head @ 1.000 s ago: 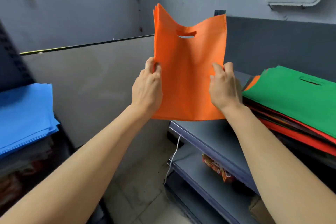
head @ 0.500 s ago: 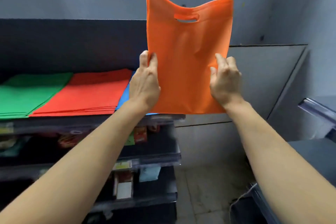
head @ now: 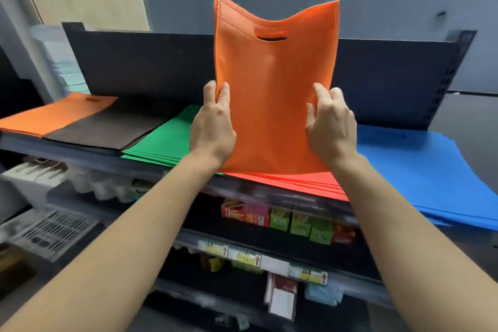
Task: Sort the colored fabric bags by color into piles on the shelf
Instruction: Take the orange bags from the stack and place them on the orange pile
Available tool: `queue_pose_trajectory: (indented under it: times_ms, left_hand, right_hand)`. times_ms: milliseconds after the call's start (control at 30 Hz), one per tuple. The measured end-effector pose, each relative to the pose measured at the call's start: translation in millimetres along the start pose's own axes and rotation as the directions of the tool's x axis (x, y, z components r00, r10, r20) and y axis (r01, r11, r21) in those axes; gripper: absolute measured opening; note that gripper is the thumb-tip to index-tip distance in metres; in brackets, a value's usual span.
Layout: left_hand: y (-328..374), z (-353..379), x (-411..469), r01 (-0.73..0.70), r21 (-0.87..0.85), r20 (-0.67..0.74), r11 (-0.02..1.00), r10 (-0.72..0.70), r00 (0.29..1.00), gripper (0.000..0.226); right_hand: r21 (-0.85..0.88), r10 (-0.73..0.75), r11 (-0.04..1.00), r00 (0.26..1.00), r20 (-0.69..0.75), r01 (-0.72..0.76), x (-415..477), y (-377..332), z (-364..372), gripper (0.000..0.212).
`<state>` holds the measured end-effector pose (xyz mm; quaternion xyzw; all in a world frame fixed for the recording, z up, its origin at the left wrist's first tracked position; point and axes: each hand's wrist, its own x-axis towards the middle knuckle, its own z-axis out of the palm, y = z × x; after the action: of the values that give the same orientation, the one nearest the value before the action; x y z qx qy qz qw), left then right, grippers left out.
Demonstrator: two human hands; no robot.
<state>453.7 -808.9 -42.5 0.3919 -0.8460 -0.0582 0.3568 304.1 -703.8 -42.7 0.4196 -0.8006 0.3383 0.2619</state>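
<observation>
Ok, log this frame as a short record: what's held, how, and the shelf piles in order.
held: orange bag, upright, handle slot up
left hand: grips its left edge
right hand: grips its right edge
piles left to right: orange pile, black pile, green pile, red pile, blue pile
matching pile: far left

1. Red pile (head: 310, 183): mostly hidden behind the held orange bag (head: 275, 102); front edge only.
2. Blue pile (head: 431, 170): cut by right frame edge.
3. Orange pile (head: 54, 113): cut at left edge.
4. Lower-shelf price labels (head: 242, 253): blurred, unreadable.
</observation>
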Motion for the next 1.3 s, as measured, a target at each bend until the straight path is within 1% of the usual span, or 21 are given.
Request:
queue_pose_trajectory:
  times_ms: [167, 367, 467, 733, 867, 1000, 1167, 1300]
  left_hand:
    - [-69, -16, 15, 0.124, 0.041, -0.026, 0.991, -0.123, 0.992, 0.071]
    - [-136, -34, 30, 0.246, 0.094, -0.098, 0.965, -0.237, 0.967, 0.071]
    - [-159, -41, 40, 0.298, 0.142, -0.139, 0.944, -0.279, 0.950, 0.071]
    - [-202, -55, 66, 0.364, 0.202, -0.224, 0.909, -0.319, 0.921, 0.070]
    - [-240, -72, 74, 0.398, 0.234, -0.273, 0.887, -0.333, 0.902, 0.070]
    - [-290, -92, 80, 0.412, 0.216, -0.288, 0.885, -0.346, 0.893, 0.070]
    - [-369, -125, 82, 0.419, 0.274, -0.288, 0.866, -0.341, 0.895, 0.068]
    - [-442, -157, 90, 0.417, 0.307, -0.252, 0.855, -0.350, 0.902, 0.069]
  right_hand:
    - [0.053, -0.074, 0.996, 0.994, 0.077, 0.070, 20, -61, 52, 0.041]
    - [0.179, -0.210, 0.966, 0.972, 0.108, 0.189, 42, -128, 109, 0.040]
    - [0.247, -0.257, 0.943, 0.960, 0.113, 0.223, 52, -152, 132, 0.036]
    - [0.355, -0.327, 0.896, 0.937, 0.124, 0.266, 83, -200, 174, 0.031]
    - [0.393, -0.367, 0.873, 0.920, 0.135, 0.290, 87, -239, 195, 0.030]
    - [0.401, -0.390, 0.862, 0.911, 0.134, 0.310, 88, -291, 219, 0.028]
    - [0.360, -0.352, 0.892, 0.918, 0.181, 0.272, 77, -368, 259, 0.026]
    - [0.349, -0.329, 0.907, 0.914, 0.238, 0.236, 60, -440, 290, 0.017]
